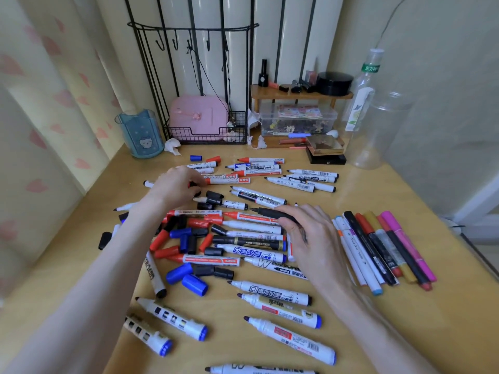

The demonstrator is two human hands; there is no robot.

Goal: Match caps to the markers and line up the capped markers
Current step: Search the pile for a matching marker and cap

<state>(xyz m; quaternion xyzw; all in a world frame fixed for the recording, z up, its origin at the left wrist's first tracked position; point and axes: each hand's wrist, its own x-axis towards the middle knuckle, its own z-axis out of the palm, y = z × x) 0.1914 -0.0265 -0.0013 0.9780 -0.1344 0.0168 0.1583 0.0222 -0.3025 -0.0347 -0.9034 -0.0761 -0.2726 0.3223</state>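
Right hand [310, 238] grips a black marker [272, 214], uncapped, mid-tabletop. Left hand [175, 188] curls over black caps [214, 196]; grip indeterminate. Red marker [209, 260] reads "MARKER".

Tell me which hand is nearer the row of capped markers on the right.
Right. The right hand sits just left of the row of capped markers, gripping a black marker; the left hand is farther left, over loose caps.

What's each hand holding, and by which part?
Right hand grips the black marker by its rear barrel, tip exposed. Left hand: among black caps, hold unclear.
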